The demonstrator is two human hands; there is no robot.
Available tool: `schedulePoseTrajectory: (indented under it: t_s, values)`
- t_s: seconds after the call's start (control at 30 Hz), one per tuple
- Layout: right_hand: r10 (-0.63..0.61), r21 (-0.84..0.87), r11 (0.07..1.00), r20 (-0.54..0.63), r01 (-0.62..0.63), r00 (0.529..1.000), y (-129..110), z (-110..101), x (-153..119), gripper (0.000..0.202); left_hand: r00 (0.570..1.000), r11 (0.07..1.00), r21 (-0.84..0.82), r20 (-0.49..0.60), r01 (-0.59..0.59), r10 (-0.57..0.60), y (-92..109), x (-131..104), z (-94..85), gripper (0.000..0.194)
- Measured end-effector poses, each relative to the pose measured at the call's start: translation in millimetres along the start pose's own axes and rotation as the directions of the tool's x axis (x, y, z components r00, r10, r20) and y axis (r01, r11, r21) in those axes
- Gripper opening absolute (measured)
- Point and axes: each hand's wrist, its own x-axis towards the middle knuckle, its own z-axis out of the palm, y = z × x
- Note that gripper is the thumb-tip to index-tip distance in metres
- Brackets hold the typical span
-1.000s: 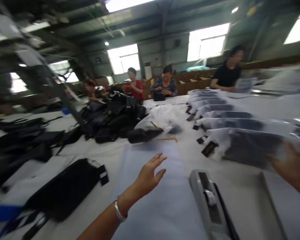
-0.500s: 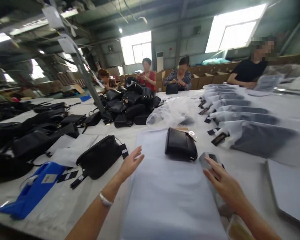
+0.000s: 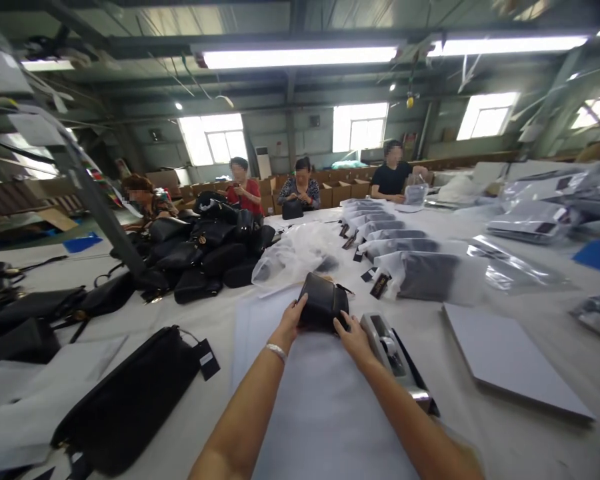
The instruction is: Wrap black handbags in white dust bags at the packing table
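Observation:
A small black bag (image 3: 323,301) is between my two hands at the middle of the view, above a stack of pale translucent sheets (image 3: 325,400). My left hand (image 3: 291,321) grips its left side, with a silver bracelet on the wrist. On the right side, my right hand (image 3: 353,337) holds the lower edge with bent fingers. Just right of my right hand lies a grey tape dispenser (image 3: 390,347). A larger black bag (image 3: 135,393) with a black tag rests to the left.
Black bags are piled (image 3: 205,243) at the back left beside a metal post (image 3: 100,200). Crumpled clear plastic (image 3: 295,253) lies ahead. Wrapped bags (image 3: 425,275) line the right, near a white board (image 3: 515,360). Several people sit across the table.
Both hands have moved forward and inward and taken hold of the small black bag. The camera view has turned right and tilted up.

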Motion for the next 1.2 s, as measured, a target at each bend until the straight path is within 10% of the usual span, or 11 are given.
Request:
schedulePoseTrajectory:
  t_s: [0.2,0.33,0.5,0.67,0.9,1.03,1.2]
  values:
    - [0.064,0.37,0.928,-0.057,-0.039,0.996,-13.5,-5.5,-9.5,0.075,0.989,0.991,-0.125,-0.132,0.054,-0.071,-4.0,-20.4,-5.7,0.063]
    - [0.18,0.725,0.602,0.284,-0.334,0.942,-55.7,-33.6,-19.9,0.07,0.996,0.98,-0.195,-0.072,0.037,-0.052,-6.9,-73.2,-21.3,0.057]
    - [0.24,0.719,0.37,0.538,-0.588,0.808,-105.3,-66.5,-47.8,0.053,0.998,0.981,-0.187,0.003,-0.054,0.055,-3.1,-158.4,-52.2,0.067]
    - [0.206,0.632,0.454,0.611,-0.628,0.764,-128.6,-76.5,-97.4,0.047,0.99,0.991,-0.107,0.104,-0.082,0.094,3.3,-235.3,-80.5,0.086]
    - [0.077,0.43,0.716,0.734,-0.55,0.675,-158.4,-80.4,-140.2,0.05,0.98,0.93,-0.367,-0.18,0.012,-0.083,-15.4,-305.5,-69.8,0.073]
    - [0.025,0.428,0.741,0.753,-0.518,0.657,-160.3,-82.8,-146.0,0.063,0.94,0.767,-0.637,-0.211,0.076,-0.269,-11.4,-315.8,-84.9,0.057]
    - [0.016,0.372,0.762,0.807,-0.53,0.59,-150.0,-85.4,-152.1,0.066,0.815,0.758,-0.578,-0.57,-0.303,-0.109,55.0,-291.2,-159.1,0.057]
